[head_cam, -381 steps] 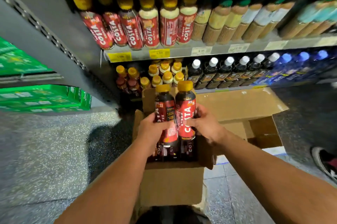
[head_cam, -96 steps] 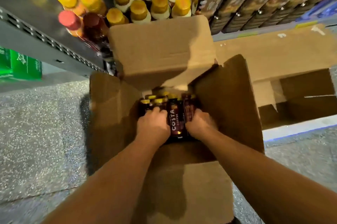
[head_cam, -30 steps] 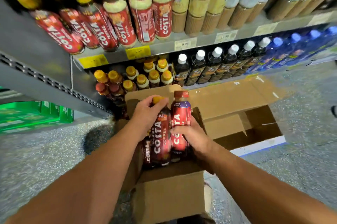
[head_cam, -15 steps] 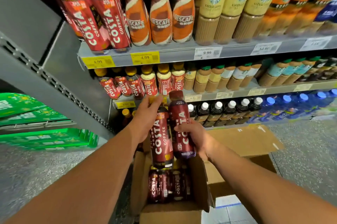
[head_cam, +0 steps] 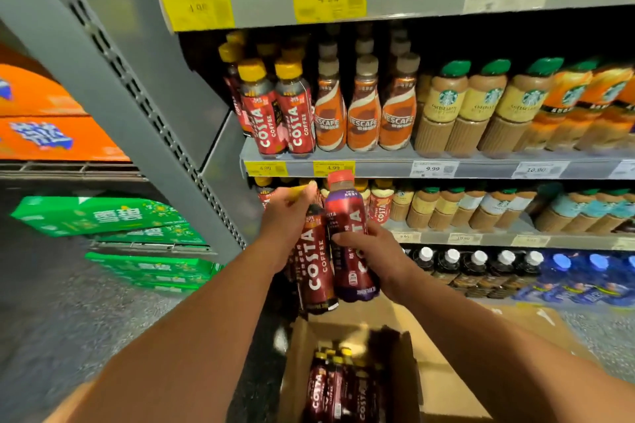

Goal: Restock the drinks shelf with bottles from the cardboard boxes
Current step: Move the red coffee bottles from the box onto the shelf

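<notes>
My left hand (head_cam: 287,213) grips the top of a dark red Costa bottle (head_cam: 314,271) with a yellow cap. My right hand (head_cam: 372,255) holds a second Costa bottle (head_cam: 347,233) with a red cap and purple label by its body. Both bottles are raised side by side in front of the drinks shelf (head_cam: 378,168), just below its price strip. Two Costa bottles (head_cam: 278,116) stand at the left end of that shelf. Below, the open cardboard box (head_cam: 405,374) still holds several Costa bottles (head_cam: 338,384).
Nescafe bottles (head_cam: 364,113) and Starbucks bottles (head_cam: 481,106) fill the shelf to the right. A grey slotted upright (head_cam: 137,106) bounds the bay on the left. Green cartons (head_cam: 103,216) and orange cartons (head_cam: 44,133) are stacked beyond it. Dark bottles (head_cam: 477,268) line the bottom shelf.
Both hands have lifted the two Costa bottles out of the box and up toward the shelf. My view has tilted up, bringing the higher shelves in.
</notes>
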{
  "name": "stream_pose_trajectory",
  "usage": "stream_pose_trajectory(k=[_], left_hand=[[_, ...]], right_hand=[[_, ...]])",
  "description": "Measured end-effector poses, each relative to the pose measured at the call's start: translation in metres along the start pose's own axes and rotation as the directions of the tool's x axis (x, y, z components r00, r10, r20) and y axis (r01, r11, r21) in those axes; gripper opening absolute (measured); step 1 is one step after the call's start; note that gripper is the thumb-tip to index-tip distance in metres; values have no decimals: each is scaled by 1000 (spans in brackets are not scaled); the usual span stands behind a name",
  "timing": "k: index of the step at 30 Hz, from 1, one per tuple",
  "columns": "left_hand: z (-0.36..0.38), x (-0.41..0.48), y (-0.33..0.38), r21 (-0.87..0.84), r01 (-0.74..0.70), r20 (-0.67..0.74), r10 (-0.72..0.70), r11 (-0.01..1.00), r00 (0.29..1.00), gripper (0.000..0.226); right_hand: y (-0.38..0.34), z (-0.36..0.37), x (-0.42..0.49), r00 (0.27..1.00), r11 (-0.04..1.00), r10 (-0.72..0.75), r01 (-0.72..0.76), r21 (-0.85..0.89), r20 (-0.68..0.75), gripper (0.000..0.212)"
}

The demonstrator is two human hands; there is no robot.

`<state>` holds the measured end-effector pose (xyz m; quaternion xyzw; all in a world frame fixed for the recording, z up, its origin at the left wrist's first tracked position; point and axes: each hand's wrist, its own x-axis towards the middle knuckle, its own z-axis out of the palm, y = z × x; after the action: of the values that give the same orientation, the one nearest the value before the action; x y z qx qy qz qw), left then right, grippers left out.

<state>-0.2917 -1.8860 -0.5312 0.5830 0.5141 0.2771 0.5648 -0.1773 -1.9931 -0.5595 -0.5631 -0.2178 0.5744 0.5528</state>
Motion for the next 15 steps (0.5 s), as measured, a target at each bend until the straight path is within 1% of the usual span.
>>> stream_pose_trajectory(k=[2,5,8,11,13,15], left_hand=[[-7,1,9,0,-10,-33,10,1000,999,47],[-18,4,26,-40,-15,-65,12,999,998,35],[-30,11,36,-55,-83,-65,79,995,995,21],[-44,18,47,-74,-183,-116,174,980,978,11],[-52,21,59,-105,-244,-141,229,964,963,10],[-61,28,70,-92,-283,-181,263,955,948,10]], right_hand=[[-10,6,1,1000,1000,-4,3,4,2,34],[-24,18,3,1000,1000,-18,18,-8,-12,23],[-33,31,5,999,1000,-15,15,-2,-35,15],[-38,46,6,997,997,-38,33,-67,-67,20],[-41,56,5,995,994,-53,45,-95,-88,23],[-46,67,6,993,992,-72,61,-111,-97,25]])
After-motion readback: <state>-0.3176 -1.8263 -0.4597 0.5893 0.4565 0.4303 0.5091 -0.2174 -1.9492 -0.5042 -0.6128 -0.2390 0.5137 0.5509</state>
